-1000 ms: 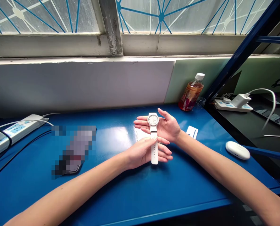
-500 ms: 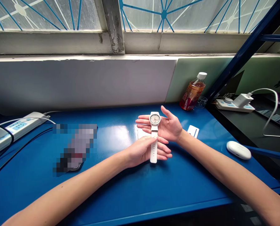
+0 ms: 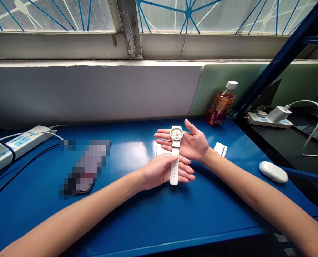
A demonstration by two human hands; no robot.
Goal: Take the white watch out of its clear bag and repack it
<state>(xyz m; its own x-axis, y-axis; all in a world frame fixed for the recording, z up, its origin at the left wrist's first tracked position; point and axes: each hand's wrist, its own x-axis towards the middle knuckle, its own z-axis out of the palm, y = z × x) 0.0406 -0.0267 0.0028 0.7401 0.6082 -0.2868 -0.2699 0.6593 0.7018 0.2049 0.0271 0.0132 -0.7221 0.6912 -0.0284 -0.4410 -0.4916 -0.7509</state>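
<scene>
A white wristwatch (image 3: 176, 134) with a round dial is stretched lengthwise across both hands, its dial facing up. My left hand (image 3: 159, 172) pinches the holed part of the strap, thumb on top and fingers extended underneath. Palm up, my right hand (image 3: 195, 144) has its fingers stretched out flat and its thumb apart, with the watch case lying over the fingers. Behind the hands, a white piece (image 3: 161, 151) shows only in part. Another flat white piece (image 3: 221, 149) with a dark mark lies beyond my right wrist.
On the blue table (image 3: 137, 221), a blurred-out phone (image 3: 90, 167) and a power strip (image 3: 22, 140) with cables lie at left. A drink bottle (image 3: 221, 103) and a clear cup (image 3: 230, 116) stand at the back right. A white earbud case (image 3: 273, 172) lies near the right edge.
The view has shifted slightly, so the bottle and earbud case sit a little further right. Both hands keep nearly the same pose on the wristwatch.
</scene>
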